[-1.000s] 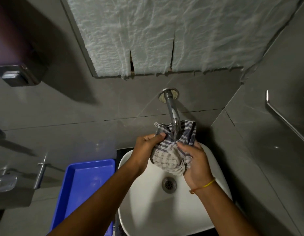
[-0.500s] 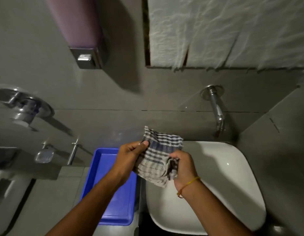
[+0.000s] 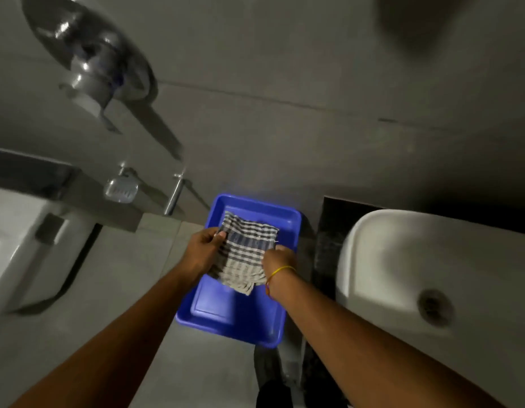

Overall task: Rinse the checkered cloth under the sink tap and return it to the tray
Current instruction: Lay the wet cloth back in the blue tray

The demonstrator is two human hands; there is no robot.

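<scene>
The checkered cloth (image 3: 246,252), grey and white, is spread between both hands over the far half of the blue tray (image 3: 243,319). My left hand (image 3: 203,249) pinches its left edge. My right hand (image 3: 277,262), with a yellow thread on the wrist, grips its right edge. Whether the cloth touches the tray floor I cannot tell. The white sink (image 3: 432,290) with its drain (image 3: 435,306) lies to the right; the tap is out of view.
The tray rests on a grey ledge (image 3: 114,290). A chrome wall valve (image 3: 90,63) sits upper left, a soap dish (image 3: 121,188) and a metal lever (image 3: 175,195) behind the tray. A white fixture (image 3: 14,245) is at far left.
Both hands carried the cloth from under the tap leftward, away from the sink, and now hold it over the blue tray. The view swung left, so the tap left the frame.
</scene>
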